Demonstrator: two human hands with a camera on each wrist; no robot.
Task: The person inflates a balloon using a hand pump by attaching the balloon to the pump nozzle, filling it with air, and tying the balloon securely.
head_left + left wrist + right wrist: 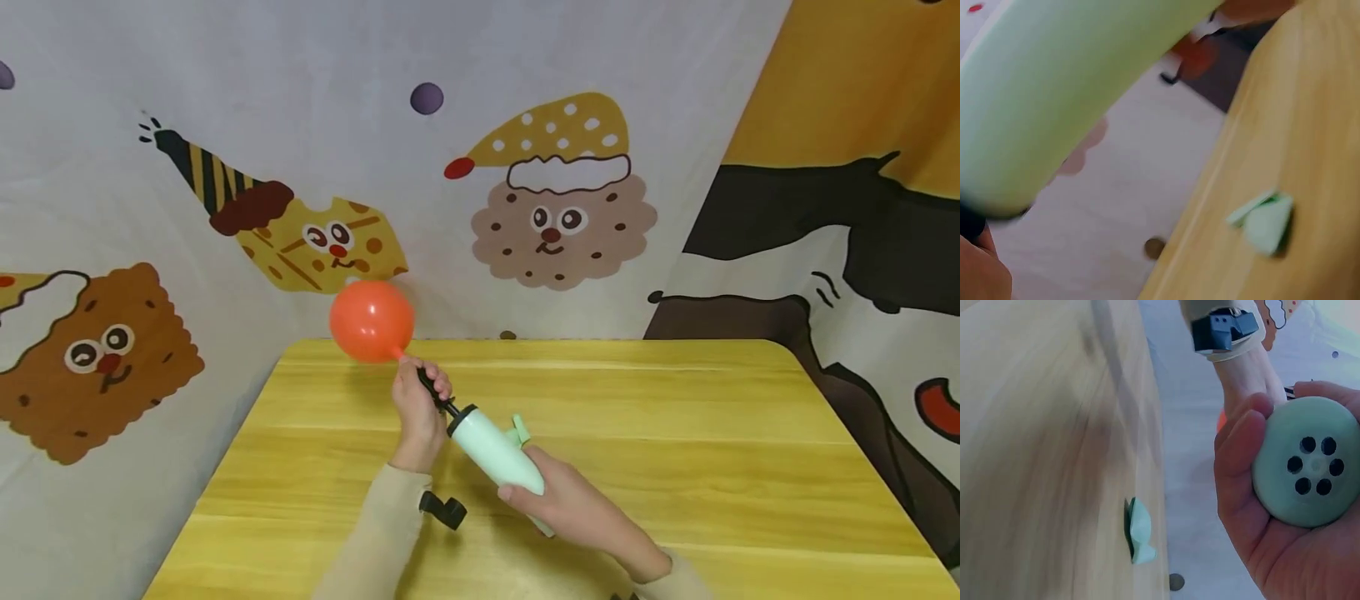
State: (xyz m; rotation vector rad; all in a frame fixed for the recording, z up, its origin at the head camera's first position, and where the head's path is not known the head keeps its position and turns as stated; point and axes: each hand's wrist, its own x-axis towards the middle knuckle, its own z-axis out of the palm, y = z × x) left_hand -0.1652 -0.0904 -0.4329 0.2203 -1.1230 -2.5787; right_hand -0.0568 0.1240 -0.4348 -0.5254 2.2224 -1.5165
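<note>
A round, inflated orange-red balloon [372, 321] stands out from my left hand [420, 408], its neck running into the fingers. That same hand grips the black end [429, 385] of a hand balloon pump; the join between balloon and pump is hidden in the fist. My right hand [573, 504] wraps around the lower part of the pump's mint-green barrel [495, 450], which slants down to the right above the table. In the right wrist view the barrel's round end [1315, 462], with several dark holes, faces the camera within the curled fingers.
A small mint-green folded piece [1266, 225] lies on the wooden table [675, 417] beyond the pump. A pale green edge [542, 527] shows below my right hand. Behind the table hangs a cloth [450, 50] printed with cartoon biscuits. A black mount [444, 510] sits on the left sleeve.
</note>
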